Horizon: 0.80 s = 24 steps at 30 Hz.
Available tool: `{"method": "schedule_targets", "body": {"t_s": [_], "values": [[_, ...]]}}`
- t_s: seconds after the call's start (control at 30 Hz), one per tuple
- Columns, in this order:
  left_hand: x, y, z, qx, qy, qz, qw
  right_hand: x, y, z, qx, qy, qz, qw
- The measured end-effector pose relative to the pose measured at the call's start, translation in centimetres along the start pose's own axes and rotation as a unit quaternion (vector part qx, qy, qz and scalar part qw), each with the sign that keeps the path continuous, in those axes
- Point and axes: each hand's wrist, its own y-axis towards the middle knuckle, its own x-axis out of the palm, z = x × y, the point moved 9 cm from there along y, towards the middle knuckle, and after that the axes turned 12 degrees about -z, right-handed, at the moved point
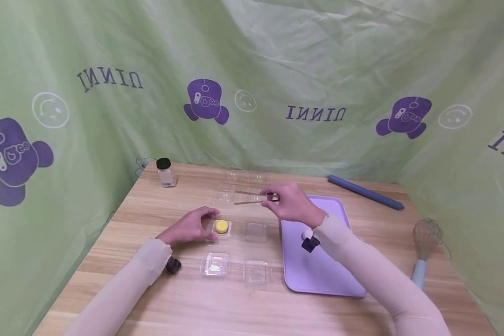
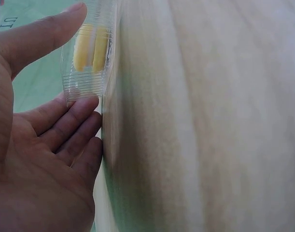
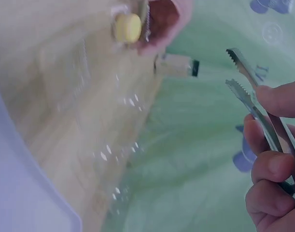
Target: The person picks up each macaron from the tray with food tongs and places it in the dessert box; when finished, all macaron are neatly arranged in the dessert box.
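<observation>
A round yellow cake (image 1: pixel 221 227) sits in a small clear plastic container (image 1: pixel 223 228) on the wooden table. My left hand (image 1: pixel 207 224) holds that container, thumb on one side and fingers on the other; the left wrist view shows the hand (image 2: pixel 79 58) round the ribbed container (image 2: pixel 87 79) with the cake (image 2: pixel 91 48) inside. Behind and to the right, my right hand (image 1: pixel 277 198) grips metal tongs (image 1: pixel 252 197) above the table, pointing left. The tongs (image 3: pixel 248 92) stand slightly apart with nothing between their toothed tips.
Several empty clear containers (image 1: pixel 256 232) lie around the cake, more at the back (image 1: pixel 235 184). A purple tray (image 1: pixel 315 261) lies to the right. A black-capped bottle (image 1: pixel 165 171), a blue roll (image 1: pixel 365 192) and a whisk (image 1: pixel 424 247) stand near the edges. Green sheeting surrounds the table.
</observation>
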Motion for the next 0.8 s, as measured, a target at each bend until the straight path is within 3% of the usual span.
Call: {"method": "schedule_targets", "body": {"t_s": [0.33,0.57,0.8], "values": [[-0.1,-0.1,0.3,-0.008,0.004,-0.001,1.0000,-3.5,-2.5,2.7,0.048,0.027,0.023,0.998],[-0.1,-0.2,0.2,-0.008,0.002,-0.001,1.0000,-6.0,-4.9,4.2,0.060,-0.030,0.074,0.995],[-0.2,-0.1,0.2,-0.005,0.003,-0.001,1.0000,-7.8,-8.1,6.6,0.126,-0.048,0.094,0.986]]}}
